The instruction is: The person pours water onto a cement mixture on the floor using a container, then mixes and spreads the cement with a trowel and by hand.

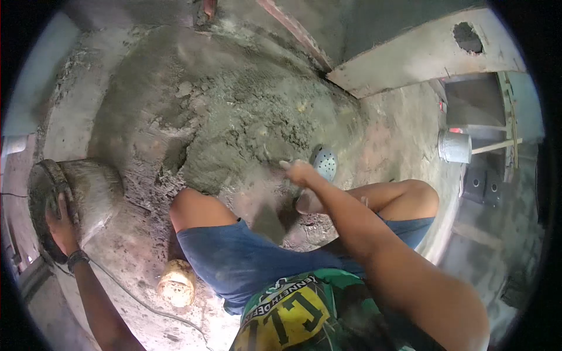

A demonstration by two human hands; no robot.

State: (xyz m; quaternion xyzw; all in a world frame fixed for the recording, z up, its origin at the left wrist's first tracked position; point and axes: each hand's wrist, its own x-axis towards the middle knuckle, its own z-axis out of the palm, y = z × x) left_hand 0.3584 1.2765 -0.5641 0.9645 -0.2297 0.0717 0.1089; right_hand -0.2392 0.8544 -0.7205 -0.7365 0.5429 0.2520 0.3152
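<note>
My left hand (62,228) lies against the dark round end of a mortar-stained bucket (93,190), which is tipped on its side. Its fingers are stretched out over the dark rim. In front of me my right hand (301,174) is closed just above the floor, at the near edge of a heap of wet grey mortar (246,128). A pale tip shows at its fingers; blur hides what, if anything, it grips. Close behind that hand is a grey perforated clog (325,162) on my foot.
A stained yellowish container (177,283) stands beside my knee, near a cable (143,305) on the floor. To the right are a metal bucket (455,146) and a wooden stick (497,145). A pale board with a hole (410,64) stands at the back right.
</note>
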